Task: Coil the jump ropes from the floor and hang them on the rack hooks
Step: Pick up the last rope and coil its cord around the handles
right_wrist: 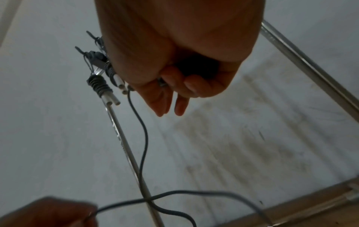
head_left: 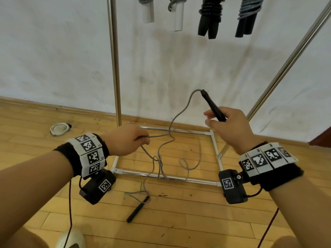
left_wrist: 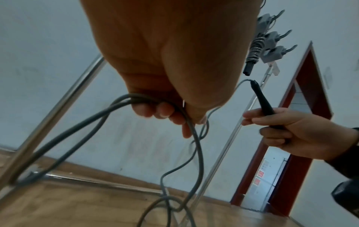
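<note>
- Currently, head view: right hand is gripping one black handle of the grey jump rope, tip pointing up, probably to keep that end anchored while the slack gets gathered. Left hand is closing round the cord lower down. The rest is trailing tangled over the rack base to the second handle, lying on the wooden floor. Four coiled ropes are already hanging above, so this looks like the last one.
- Left wrist view: left fingers are curling round at least two strands, so a first loop seems to be forming. Free hooks are showing on the rack beside a hung coil.
- Right wrist view: right fingers are wrapping the dark handle, two fingers hanging looser. Cord is dropping from it and crossing itself near the rack pole; snagging there is the risk.
</note>
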`<state>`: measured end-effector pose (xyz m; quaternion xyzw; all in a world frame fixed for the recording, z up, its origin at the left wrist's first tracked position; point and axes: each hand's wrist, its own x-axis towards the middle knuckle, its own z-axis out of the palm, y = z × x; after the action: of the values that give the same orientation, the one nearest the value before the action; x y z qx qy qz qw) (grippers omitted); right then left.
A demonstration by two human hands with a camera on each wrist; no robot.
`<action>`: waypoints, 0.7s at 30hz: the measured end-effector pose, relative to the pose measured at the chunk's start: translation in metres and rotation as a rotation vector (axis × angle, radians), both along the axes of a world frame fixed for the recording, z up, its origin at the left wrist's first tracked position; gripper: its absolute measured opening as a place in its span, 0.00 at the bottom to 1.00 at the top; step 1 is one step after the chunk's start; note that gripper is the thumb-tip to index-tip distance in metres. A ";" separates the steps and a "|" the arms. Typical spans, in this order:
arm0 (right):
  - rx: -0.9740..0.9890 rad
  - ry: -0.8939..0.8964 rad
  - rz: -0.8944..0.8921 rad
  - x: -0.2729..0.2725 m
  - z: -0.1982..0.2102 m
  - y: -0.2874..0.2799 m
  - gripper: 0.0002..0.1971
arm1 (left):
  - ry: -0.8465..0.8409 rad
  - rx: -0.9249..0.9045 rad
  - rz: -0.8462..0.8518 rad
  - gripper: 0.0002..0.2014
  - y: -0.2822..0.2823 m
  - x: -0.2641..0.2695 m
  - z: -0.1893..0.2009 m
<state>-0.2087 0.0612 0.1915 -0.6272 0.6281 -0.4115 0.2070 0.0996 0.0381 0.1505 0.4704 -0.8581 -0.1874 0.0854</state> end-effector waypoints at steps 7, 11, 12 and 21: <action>0.069 0.159 0.341 0.055 -0.019 0.018 0.07 | 0.033 -0.080 -0.144 0.15 0.017 -0.029 0.020; 0.070 0.101 0.451 0.068 -0.019 0.021 0.04 | 0.142 -0.086 -0.157 0.13 0.022 -0.031 0.027; 0.075 0.104 0.454 0.067 -0.018 0.020 0.03 | 0.163 -0.085 -0.152 0.13 0.022 -0.030 0.027; -0.033 0.199 0.240 0.044 0.006 0.010 0.11 | 0.044 -0.073 -0.058 0.06 0.003 0.007 0.021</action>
<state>-0.1644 0.0714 0.1974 -0.7387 0.5590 -0.3300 0.1813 0.1062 0.0410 0.1714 0.4374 -0.8757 -0.1685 0.1159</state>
